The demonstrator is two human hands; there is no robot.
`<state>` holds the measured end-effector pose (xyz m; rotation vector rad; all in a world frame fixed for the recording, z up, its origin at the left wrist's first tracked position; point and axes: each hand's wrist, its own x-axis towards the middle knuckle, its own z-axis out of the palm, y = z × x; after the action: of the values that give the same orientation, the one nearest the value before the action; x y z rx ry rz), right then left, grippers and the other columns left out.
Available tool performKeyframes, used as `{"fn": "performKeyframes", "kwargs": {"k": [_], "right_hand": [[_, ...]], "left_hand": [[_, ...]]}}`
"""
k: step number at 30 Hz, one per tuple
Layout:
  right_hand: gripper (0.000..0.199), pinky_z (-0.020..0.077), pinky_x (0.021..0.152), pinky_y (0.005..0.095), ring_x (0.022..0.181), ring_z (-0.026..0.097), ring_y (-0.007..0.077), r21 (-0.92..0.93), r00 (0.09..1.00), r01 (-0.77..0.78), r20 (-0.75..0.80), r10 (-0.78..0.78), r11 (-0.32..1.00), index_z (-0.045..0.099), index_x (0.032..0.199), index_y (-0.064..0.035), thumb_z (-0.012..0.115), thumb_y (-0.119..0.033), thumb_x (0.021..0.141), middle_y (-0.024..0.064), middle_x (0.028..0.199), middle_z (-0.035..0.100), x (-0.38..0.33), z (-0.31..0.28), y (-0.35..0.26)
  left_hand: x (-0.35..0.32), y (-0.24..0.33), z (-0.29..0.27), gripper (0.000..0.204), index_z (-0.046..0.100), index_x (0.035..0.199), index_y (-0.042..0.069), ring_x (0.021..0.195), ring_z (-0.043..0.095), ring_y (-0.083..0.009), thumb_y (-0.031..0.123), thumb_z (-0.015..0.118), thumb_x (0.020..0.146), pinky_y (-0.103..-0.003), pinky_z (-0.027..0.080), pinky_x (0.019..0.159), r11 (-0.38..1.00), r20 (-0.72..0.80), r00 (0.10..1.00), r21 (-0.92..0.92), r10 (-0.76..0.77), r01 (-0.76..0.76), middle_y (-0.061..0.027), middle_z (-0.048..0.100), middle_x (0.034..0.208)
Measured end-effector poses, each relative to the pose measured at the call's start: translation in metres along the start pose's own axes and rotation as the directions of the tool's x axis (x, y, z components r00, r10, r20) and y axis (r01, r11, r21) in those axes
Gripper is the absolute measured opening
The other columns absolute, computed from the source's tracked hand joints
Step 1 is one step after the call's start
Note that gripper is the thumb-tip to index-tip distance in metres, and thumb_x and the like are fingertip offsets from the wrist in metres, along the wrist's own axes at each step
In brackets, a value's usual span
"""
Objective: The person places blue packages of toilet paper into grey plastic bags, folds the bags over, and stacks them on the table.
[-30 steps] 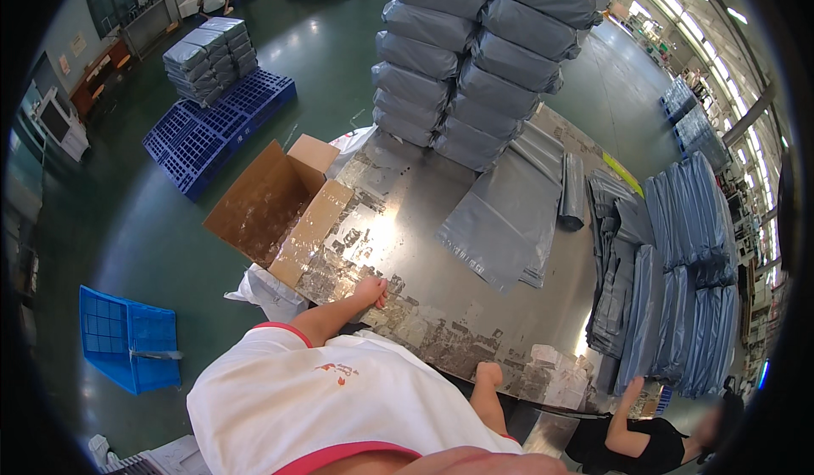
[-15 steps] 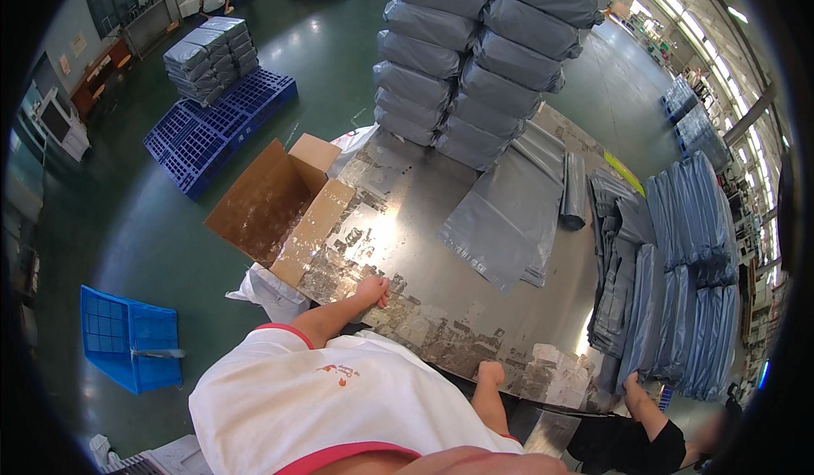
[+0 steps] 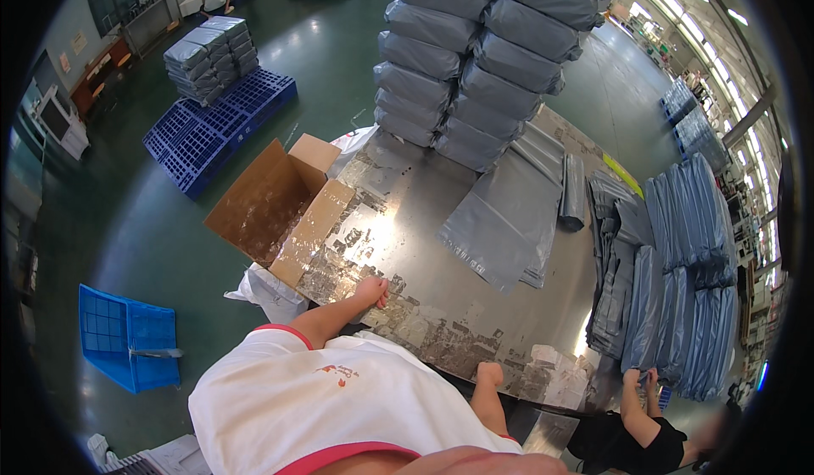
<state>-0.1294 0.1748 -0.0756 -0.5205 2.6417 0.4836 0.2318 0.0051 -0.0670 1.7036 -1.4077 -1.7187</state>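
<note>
My left hand (image 3: 372, 292) rests on the near left part of the worn metal table (image 3: 407, 263), its fingers curled into a loose fist with nothing showing in them. At the table's front edge, my right hand (image 3: 489, 374) is also closed, knuckles on the surface, and I see nothing in it. An open cardboard box (image 3: 270, 208) lies beyond my left hand, its flap reaching onto the tabletop. Flat grey plastic bags (image 3: 507, 220) lie farther in, apart from both hands, with a rolled grey bag (image 3: 574, 193) beside them.
Tall stacks of filled grey packages (image 3: 432, 34) stand at the table's far side. Folded grey bags (image 3: 678, 297) are piled at the right, where a co-worker's hands (image 3: 638, 378) touch them. On the floor at left are a blue crate (image 3: 136, 339) and a loaded blue pallet (image 3: 222, 127).
Both my hands have stayed where they were. The co-worker at right has shifted slightly, and a second hand of theirs now shows at the bag pile.
</note>
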Motion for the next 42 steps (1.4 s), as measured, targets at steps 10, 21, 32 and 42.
{"fn": "performKeyframes", "kwargs": {"k": [10, 21, 32, 42], "right_hand": [[0.024, 0.0439, 0.054, 0.0343, 0.062, 0.056, 0.0242, 0.037, 0.998, 0.012, 0.062, -0.014, 0.999, 0.058, 0.070, -0.0016, 0.053, -0.025, 0.068, 0.0124, 0.070, 0.057, -0.002, -0.007, 0.000], [0.026, 0.0439, 0.056, 0.0361, 0.068, 0.056, 0.0263, 0.011, 0.997, 0.067, 0.028, -0.068, 0.998, 0.058, 0.072, -0.0014, 0.052, -0.026, 0.068, 0.0137, 0.074, 0.058, 0.005, 0.002, 0.002], [0.032, 0.0431, 0.069, 0.0371, 0.084, 0.053, 0.0289, 0.187, 0.992, 0.126, -0.005, -0.127, 0.974, 0.059, 0.084, -0.0086, 0.049, -0.032, 0.066, 0.0128, 0.089, 0.056, -0.008, -0.008, 0.009], [0.019, 0.0405, 0.055, 0.0402, 0.062, 0.052, 0.0342, 0.543, 0.956, 0.276, -0.069, -0.285, 0.793, 0.056, 0.062, 0.0004, 0.045, -0.015, 0.060, 0.0200, 0.065, 0.053, -0.004, 0.025, 0.063]], "left_hand": [[0.006, -0.009, 0.002, 0.040, 0.050, 0.059, 0.000, 0.036, 0.050, -0.0142, 0.028, 0.032, 0.082, -0.024, 0.040, 0.036, 0.999, -0.004, 1.000, -0.047, 0.022, -0.022, -0.0089, 0.053, 0.047], [-0.002, -0.001, -0.001, 0.041, 0.050, 0.058, 0.002, 0.036, 0.051, -0.0140, 0.028, 0.030, 0.081, -0.025, 0.041, 0.039, 1.000, 0.004, 1.000, -0.014, 0.007, -0.007, -0.0073, 0.053, 0.046], [0.022, -0.023, 0.004, 0.041, 0.049, 0.063, -0.002, 0.034, 0.050, -0.0172, 0.029, 0.031, 0.082, -0.025, 0.040, 0.033, 0.987, 0.048, 0.999, -0.162, 0.018, -0.010, -0.0128, 0.053, 0.048], [0.034, -0.033, -0.002, 0.048, 0.049, 0.067, -0.004, 0.038, 0.051, -0.0185, 0.039, 0.031, 0.083, -0.023, 0.037, 0.034, 0.996, 0.174, 0.984, -0.085, 0.037, -0.022, -0.0140, 0.055, 0.053]]}}
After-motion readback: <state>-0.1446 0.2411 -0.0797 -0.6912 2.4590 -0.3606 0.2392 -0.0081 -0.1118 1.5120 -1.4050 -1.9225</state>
